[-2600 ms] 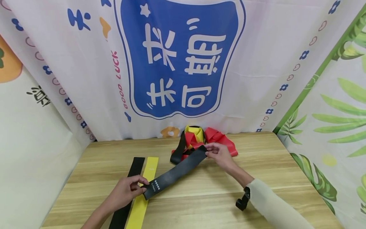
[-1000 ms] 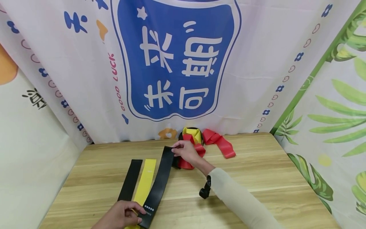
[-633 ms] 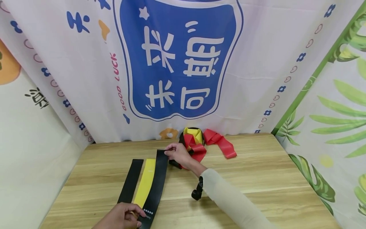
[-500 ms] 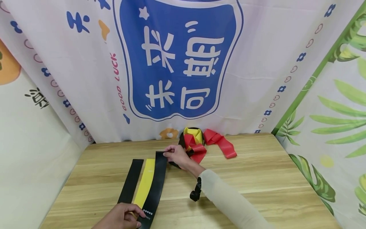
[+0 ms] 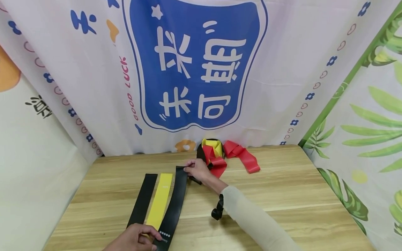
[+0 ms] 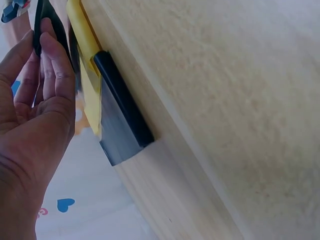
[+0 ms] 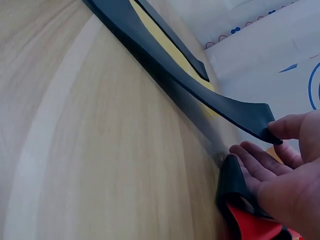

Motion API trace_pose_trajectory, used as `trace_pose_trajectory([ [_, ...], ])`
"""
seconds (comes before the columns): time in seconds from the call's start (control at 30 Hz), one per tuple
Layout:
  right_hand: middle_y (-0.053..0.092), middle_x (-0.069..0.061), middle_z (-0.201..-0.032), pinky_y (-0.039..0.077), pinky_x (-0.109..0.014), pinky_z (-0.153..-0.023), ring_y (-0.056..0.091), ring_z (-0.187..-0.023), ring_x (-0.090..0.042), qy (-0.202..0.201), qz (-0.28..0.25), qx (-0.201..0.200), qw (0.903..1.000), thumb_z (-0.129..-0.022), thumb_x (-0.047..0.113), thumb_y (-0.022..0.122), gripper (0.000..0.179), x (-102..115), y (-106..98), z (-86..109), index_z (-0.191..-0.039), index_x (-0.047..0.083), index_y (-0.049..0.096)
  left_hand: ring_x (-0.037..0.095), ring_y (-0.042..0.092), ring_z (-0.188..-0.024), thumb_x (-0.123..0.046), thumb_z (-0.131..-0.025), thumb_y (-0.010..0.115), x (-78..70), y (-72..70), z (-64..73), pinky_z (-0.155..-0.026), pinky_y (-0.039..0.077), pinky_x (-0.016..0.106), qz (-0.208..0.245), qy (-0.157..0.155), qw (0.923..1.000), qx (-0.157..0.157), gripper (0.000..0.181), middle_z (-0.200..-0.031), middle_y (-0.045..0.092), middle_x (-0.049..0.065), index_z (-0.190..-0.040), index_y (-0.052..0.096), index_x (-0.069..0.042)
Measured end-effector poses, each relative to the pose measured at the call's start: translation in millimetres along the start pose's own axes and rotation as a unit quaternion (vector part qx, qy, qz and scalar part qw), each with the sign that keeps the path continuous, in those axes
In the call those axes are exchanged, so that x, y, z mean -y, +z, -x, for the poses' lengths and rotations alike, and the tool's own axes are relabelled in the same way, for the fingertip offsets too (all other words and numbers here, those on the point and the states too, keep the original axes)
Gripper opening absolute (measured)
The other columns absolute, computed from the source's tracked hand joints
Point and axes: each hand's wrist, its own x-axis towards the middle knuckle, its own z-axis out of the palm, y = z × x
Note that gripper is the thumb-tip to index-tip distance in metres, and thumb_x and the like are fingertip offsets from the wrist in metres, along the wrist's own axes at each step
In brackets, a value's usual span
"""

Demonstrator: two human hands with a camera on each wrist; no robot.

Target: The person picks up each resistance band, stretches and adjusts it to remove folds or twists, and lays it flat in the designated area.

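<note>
A dark resistance band [image 5: 176, 205], printed with white dots near its close end, is stretched between both hands. My left hand [image 5: 135, 238] pinches the near end between thumb and fingers; in the left wrist view those fingertips meet at the dark band [image 6: 47, 30]. Up at the far end, my right hand [image 5: 198, 170] pinches a corner. The right wrist view has that band [image 7: 200, 92] sagging and raised over the table, its shadow below. Left of it lie a flat yellow band [image 5: 161, 197] and a black band [image 5: 143, 198], side by side, their near ends hidden in the head view.
Behind the right hand is a tangled pile of red, yellow and black bands [image 5: 214, 153] against the curtain [image 5: 276, 87]. A folded red band [image 5: 243, 157] lies to its right. Everything rests on a wooden table [image 5: 267, 205].
The held band has swung from a diagonal, with its far end by the pile, to run beside the yellow band. Over the last half second its far end has shifted slightly right.
</note>
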Motion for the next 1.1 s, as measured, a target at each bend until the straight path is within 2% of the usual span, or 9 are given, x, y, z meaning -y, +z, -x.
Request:
trace_pose_trajectory([
  [0.2,0.076,-0.007,-0.093,0.063,-0.034,-0.076,0.073,-0.078,-0.022,-0.01,0.073,-0.006,0.9973,-0.096,0.003,0.075,0.005,3,-5,-0.2,-0.101,0.002,0.077,0.015,0.069,-0.076,-0.001,-0.093,0.077,1.9,5.2,-4.1,-0.066,0.054,0.021,-0.003,0.003,1.0,0.006,0.018,-0.098,0.075,0.011,-0.112,0.076,-0.001],
  [0.37,0.075,0.0,-0.088,0.057,-0.027,-0.073,0.067,-0.077,-0.013,-0.019,0.135,-0.001,0.9907,-0.095,0.009,0.078,0.004,2,-4,-1.9,-0.098,0.007,0.08,0.017,0.069,-0.077,0.003,-0.092,0.077,4.8,7.8,-5.5,-0.068,0.055,0.021,-0.008,-0.008,0.9999,0.003,0.019,-0.096,0.072,0.008,-0.11,0.076,-0.002],
  [0.5,0.074,0.004,-0.09,0.055,-0.026,-0.076,0.062,-0.082,-0.008,-0.022,0.17,0.0,0.9852,-0.095,0.012,0.079,0.004,0,-1,-3.7,-0.099,0.01,0.08,0.019,0.069,-0.077,-0.001,-0.09,0.081,7.8,8.9,-6.7,-0.07,0.056,0.023,-0.015,-0.025,0.9996,-0.002,0.021,-0.095,0.069,0.007,-0.11,0.077,-0.003],
  [0.73,0.075,0.005,-0.09,0.055,-0.028,-0.079,0.064,-0.083,-0.007,-0.042,0.2,0.001,0.9789,-0.094,0.011,0.081,0.005,-3,2,-5.0,-0.098,0.01,0.082,0.021,0.069,-0.079,-0.022,-0.084,0.09,70.6,-8.5,-28.4,-0.071,0.056,0.024,-0.007,-0.041,0.999,0.015,0.029,-0.098,0.07,0.007,-0.11,0.08,-0.012],
  [0.83,0.076,0.006,-0.089,0.055,-0.026,-0.077,0.063,-0.081,-0.005,-0.048,0.211,0.0,0.9763,-0.093,0.011,0.082,0.004,-5,3,-5.9,-0.097,0.011,0.082,0.018,0.067,-0.077,-0.02,-0.085,0.09,75.7,-9.2,-30.7,-0.07,0.055,0.023,-0.014,-0.041,0.9987,0.024,0.029,-0.098,0.07,0.006,-0.111,0.079,-0.011],
  [0.9,0.076,0.005,-0.088,0.054,-0.025,-0.075,0.063,-0.079,-0.005,-0.053,0.215,0.001,0.9752,-0.092,0.011,0.083,0.005,-5,3,-6.1,-0.097,0.012,0.082,0.017,0.066,-0.076,-0.02,-0.085,0.09,84.7,-11.5,-33.6,-0.068,0.053,0.022,0.0,-0.043,0.9985,0.033,0.03,-0.097,0.071,0.007,-0.112,0.08,-0.011],
  [1.1,0.077,0.003,-0.088,0.054,-0.022,-0.072,0.064,-0.076,-0.003,-0.066,0.21,0.006,0.9755,-0.092,0.01,0.084,0.005,-7,3,-6.9,-0.096,0.01,0.082,0.019,0.064,-0.078,-0.015,-0.084,0.09,92.1,-13.7,-37.6,-0.066,0.051,0.021,0.028,-0.054,0.9972,0.043,0.031,-0.096,0.071,0.009,-0.111,0.079,-0.008],
])
